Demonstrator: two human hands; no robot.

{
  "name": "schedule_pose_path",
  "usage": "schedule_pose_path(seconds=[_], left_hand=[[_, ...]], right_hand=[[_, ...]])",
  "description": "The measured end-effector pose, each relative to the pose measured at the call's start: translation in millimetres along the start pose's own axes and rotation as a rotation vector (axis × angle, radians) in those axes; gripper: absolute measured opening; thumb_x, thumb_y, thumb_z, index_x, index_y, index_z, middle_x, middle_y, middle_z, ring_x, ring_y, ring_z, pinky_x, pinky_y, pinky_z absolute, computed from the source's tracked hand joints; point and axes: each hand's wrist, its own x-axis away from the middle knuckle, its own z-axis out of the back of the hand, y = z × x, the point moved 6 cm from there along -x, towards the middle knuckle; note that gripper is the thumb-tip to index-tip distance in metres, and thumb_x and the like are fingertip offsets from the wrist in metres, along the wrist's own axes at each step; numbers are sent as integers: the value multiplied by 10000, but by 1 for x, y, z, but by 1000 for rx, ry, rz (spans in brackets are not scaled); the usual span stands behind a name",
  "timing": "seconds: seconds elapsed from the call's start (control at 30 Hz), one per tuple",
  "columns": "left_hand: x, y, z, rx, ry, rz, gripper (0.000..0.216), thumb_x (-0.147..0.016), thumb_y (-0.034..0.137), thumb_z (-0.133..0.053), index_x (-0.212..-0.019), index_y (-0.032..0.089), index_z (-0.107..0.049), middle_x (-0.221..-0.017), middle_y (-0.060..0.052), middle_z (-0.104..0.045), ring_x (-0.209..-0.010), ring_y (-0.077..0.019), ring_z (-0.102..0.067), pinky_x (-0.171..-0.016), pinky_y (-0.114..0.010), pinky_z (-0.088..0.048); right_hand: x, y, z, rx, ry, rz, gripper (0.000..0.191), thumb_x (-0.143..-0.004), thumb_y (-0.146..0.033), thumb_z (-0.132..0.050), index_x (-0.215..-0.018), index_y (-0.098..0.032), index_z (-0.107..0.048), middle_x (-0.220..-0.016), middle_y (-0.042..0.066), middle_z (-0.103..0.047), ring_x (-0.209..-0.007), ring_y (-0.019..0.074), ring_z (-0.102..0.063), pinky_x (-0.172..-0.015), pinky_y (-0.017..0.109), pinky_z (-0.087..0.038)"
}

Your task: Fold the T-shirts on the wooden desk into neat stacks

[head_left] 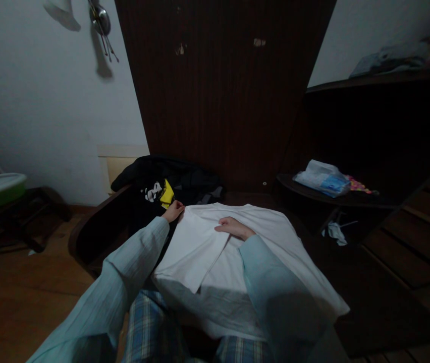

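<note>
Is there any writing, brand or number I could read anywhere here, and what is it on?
No readable text.
Black cloth: white print and a yellow patch; any lettering is too blurred to read.
Blue-and-white packet: any wording is too blurred to read.
White cloth: no lettering shows.

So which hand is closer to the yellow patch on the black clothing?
Left. The left hand, at a corner of the white cloth, appears right next to the yellow patch; the right hand is farther right, over the cloth.
</note>
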Motion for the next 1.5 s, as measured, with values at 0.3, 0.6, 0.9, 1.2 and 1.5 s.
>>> schedule_pose_path(seconds=[0.3,0.6,0.9,1.2,1.5], left_hand=[[3,-7,-2,180,110,14,198,-687,280,-589,-809,162,-487,-717,8,-556,-704,-128,-554,-639,-249,-442],[18,-10,2,223,-27,88,291,-691,425,-583,-744,143,-537,-560,35,-522,-525,-103,-504,-498,-230,-407],[49,3,14,95,20,93,216,-699,315,-593,-806,140,-524,-632,3,-539,-614,-145,-535,-578,-275,-434],[195,92,18,-119,-347,-586,607,-627,450,-674,-1151,221,-468,-1159,-80,-524,-1095,-229,-461,-953,-353,-365],[235,79,-28,-211,-327,-637,471,-796,117,-407,-1255,217,-403,-1321,-63,-435,-1229,-197,-363,-1023,-410,-295]], right_hand=[[0,2,0,-5,31,-18,240,-543,-329,-583,-521,-177,-399,-483,-80,-320,-497,68,-301,-479,213,-200],[5,-2,-3,-27,-53,-38,354,-540,-440,-633,-529,-179,-395,-473,-87,-293,-466,54,-258,-455,213,-152],[8,-3,-4,-151,-113,-47,349,-463,-390,-708,-587,-163,-474,-544,-53,-437,-508,74,-380,-489,211,-245],[6,-4,-2,-60,-56,-46,323,-480,-377,-708,-572,-152,-495,-508,-66,-389,-497,69,-348,-485,216,-230],[9,-7,-2,-61,-65,-79,297,-518,-379,-674,-577,-157,-485,-514,-63,-383,-507,75,-336,-491,219,-228]])
